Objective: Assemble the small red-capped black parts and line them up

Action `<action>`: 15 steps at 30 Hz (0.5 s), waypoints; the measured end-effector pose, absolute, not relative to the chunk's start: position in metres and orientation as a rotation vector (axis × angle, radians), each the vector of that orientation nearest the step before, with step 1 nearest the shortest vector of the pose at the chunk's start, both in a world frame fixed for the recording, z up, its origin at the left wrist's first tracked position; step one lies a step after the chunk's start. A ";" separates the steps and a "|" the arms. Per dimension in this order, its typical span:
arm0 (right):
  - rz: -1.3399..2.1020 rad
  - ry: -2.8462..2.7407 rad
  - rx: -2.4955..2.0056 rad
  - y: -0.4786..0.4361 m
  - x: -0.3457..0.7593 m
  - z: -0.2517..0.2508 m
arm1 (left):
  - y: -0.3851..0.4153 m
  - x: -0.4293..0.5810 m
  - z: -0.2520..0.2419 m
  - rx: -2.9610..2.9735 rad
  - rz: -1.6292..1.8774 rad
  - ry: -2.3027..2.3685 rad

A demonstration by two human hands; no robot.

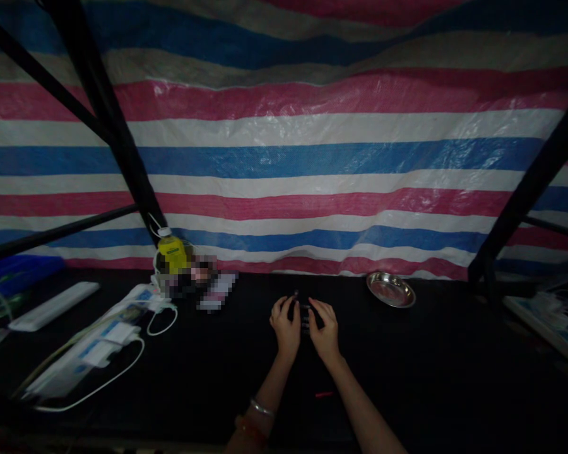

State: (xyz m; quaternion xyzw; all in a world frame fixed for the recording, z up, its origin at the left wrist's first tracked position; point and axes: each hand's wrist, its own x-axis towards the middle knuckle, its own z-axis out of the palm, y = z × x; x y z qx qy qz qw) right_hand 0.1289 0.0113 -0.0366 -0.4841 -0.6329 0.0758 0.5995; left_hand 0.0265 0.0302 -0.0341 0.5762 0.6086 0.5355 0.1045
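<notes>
My left hand and my right hand lie side by side on the black table, fingers curled around a small dark object between them. The object is too dark to name. A silver bangle sits on my left wrist. A small red mark or item lies on the table just behind my right hand, near my forearm.
A shallow metal dish sits to the right of my hands. At the left are a power strip with white cables, a white bar and a yellow bottle. A striped tarp hangs behind. Black frame poles flank the table.
</notes>
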 end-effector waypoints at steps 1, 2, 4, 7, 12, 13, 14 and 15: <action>0.169 -1.455 -1.153 0.012 0.131 -0.038 | 0.030 0.026 -0.034 1.681 1.593 1.791; 0.165 -1.443 -1.198 0.013 0.133 -0.040 | 0.030 0.026 -0.034 1.662 1.601 1.793; 0.165 -1.435 -1.318 0.014 0.137 -0.045 | 0.030 0.025 -0.033 1.630 1.581 1.820; 0.171 -1.442 -1.488 0.015 0.142 -0.051 | 0.028 0.025 -0.030 1.600 1.467 1.907; 0.113 -1.457 -1.635 0.015 0.147 -0.056 | 0.026 0.025 -0.027 1.627 1.317 1.976; 0.096 -1.461 -1.654 0.015 0.148 -0.056 | 0.026 0.025 -0.027 1.643 1.292 1.981; 0.079 -1.463 -1.667 0.015 0.148 -0.056 | 0.026 0.025 -0.027 1.662 1.265 1.988; 0.064 -1.464 -1.675 0.014 0.148 -0.057 | 0.026 0.026 -0.027 1.685 1.235 1.997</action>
